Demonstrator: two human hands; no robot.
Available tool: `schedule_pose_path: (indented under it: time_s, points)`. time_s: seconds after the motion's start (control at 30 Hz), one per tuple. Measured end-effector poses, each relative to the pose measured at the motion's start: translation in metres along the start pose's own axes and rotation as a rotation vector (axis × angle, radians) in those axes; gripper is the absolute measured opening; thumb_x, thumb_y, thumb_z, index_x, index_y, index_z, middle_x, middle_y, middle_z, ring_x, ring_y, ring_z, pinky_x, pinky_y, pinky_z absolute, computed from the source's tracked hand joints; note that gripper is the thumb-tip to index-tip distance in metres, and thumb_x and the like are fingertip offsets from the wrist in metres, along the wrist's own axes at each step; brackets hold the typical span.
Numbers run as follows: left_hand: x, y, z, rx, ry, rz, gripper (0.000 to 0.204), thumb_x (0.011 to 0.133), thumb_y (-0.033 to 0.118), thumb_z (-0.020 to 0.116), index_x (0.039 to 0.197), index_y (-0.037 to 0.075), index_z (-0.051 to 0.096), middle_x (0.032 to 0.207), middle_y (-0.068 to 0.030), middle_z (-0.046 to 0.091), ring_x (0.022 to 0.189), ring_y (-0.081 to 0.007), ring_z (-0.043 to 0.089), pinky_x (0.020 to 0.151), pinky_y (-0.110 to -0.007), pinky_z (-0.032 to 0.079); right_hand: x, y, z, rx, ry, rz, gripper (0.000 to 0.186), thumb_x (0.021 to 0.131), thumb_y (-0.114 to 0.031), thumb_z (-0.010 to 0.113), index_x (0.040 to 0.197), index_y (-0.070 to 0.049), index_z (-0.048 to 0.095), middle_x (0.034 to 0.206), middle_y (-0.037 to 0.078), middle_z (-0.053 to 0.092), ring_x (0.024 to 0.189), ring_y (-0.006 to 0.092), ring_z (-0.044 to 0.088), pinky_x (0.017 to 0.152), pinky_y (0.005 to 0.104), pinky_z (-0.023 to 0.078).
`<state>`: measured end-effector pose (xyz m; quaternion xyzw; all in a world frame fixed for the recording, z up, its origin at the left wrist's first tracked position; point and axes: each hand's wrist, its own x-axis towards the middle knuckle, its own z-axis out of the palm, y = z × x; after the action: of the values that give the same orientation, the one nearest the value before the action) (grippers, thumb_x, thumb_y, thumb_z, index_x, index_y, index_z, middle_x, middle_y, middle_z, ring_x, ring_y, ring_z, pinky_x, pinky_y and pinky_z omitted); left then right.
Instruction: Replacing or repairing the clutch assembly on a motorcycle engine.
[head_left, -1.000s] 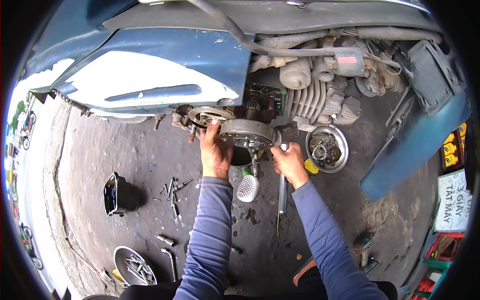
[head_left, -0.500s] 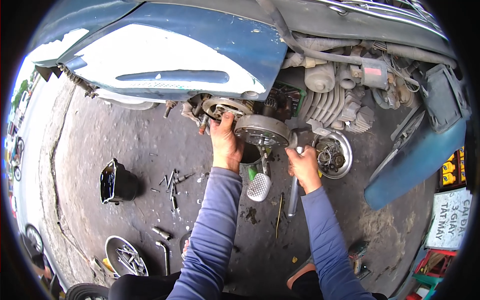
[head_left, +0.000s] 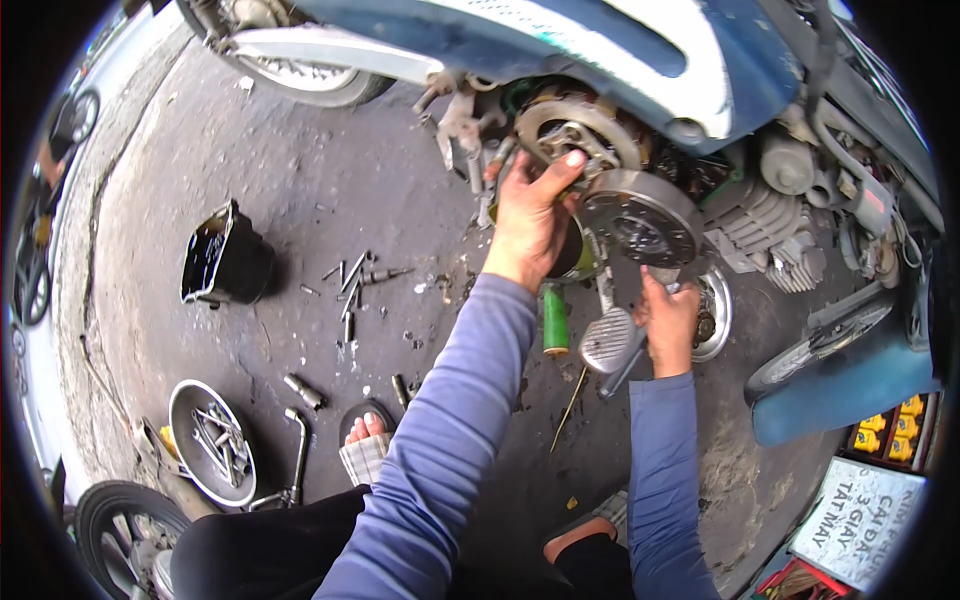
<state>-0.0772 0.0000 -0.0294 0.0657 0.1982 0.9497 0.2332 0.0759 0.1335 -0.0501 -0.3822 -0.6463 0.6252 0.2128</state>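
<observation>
My left hand (head_left: 530, 225) grips the edge of a ring-shaped metal clutch part (head_left: 625, 140) on the motorbike's engine, thumb across its inner face; its other fingers are partly hidden. Just right of it sits a round clutch drum (head_left: 650, 215) with a dark, slotted face. Below the drum, my right hand (head_left: 668, 318) is closed round a hammer (head_left: 622, 370). The handle slants down to the left, and the head is close under the drum's lower rim; I cannot tell whether they touch. The blue and white motorbike body (head_left: 745, 75) spans the top.
A ribbed metal pedal (head_left: 605, 342) juts out below the engine, near a green handle (head_left: 555, 320). A metal bowl of parts (head_left: 722, 320) lies to the right. Left are a black container (head_left: 228, 260), loose bolts (head_left: 352, 285), a bowl of tools (head_left: 245, 485) and a wrench (head_left: 300, 450).
The view has turned and shifted left, so the engine appears farther right. My left thumb has shifted on the clutch part, and the hammer's handle is now more slanted in my right hand.
</observation>
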Motion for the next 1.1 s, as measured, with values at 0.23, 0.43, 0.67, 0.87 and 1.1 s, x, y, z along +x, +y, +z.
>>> schedule_pose_path:
  time_s: [0.23,0.43,0.67,0.87,1.1]
  points:
    - [-0.003,0.004,-0.003,-0.019,0.009,0.032,0.036,0.083,0.002,0.067,0.116,0.006,0.053,0.105,-0.0061,0.062,0.096,-0.0176,0.062,0.084,-0.034,0.053,-0.005,-0.007,0.004,-0.051,-0.033,-0.093,0.032,0.084,-0.015,0.071,0.075,-0.007,0.041,0.054,0.001,0.043,0.038,0.0095,0.040,0.035,0.0273,0.033]
    - [-0.001,0.005,0.000,-0.039,0.017,0.051,0.035,0.081,-0.001,0.066,0.113,0.004,0.052,0.103,-0.0066,0.062,0.091,-0.0178,0.062,0.084,-0.033,0.053,-0.013,-0.008,0.011,0.008,0.002,-0.092,0.033,0.084,-0.014,0.070,0.071,-0.005,0.041,0.054,0.001,0.042,0.038,0.0101,0.039,0.036,0.0280,0.031]
    - [0.003,-0.007,0.006,-0.042,0.091,0.126,0.036,0.081,0.001,0.064,0.114,0.004,0.050,0.102,-0.0066,0.061,0.092,-0.0201,0.061,0.080,-0.036,0.053,-0.007,-0.006,0.007,-0.070,0.118,-0.135,0.032,0.085,-0.017,0.069,0.071,-0.005,0.044,0.053,0.001,0.042,0.038,0.0104,0.040,0.036,0.0278,0.033]
    - [0.003,-0.001,0.010,-0.093,0.068,0.035,0.039,0.080,0.000,0.068,0.116,0.006,0.053,0.100,-0.0059,0.064,0.090,-0.0177,0.063,0.079,-0.034,0.054,-0.001,-0.005,-0.002,-0.039,0.019,-0.087,0.027,0.086,-0.013,0.069,0.073,-0.005,0.046,0.054,0.003,0.047,0.037,0.0108,0.042,0.034,0.0284,0.034]
    - [0.004,-0.007,0.000,0.015,0.083,0.049,0.036,0.082,0.008,0.068,0.115,0.007,0.052,0.106,-0.0061,0.061,0.098,-0.0223,0.061,0.087,-0.042,0.052,-0.005,-0.003,0.001,0.095,-0.010,0.012,0.032,0.085,-0.014,0.069,0.064,-0.004,0.046,0.052,0.003,0.048,0.036,0.0115,0.044,0.034,0.0287,0.035]
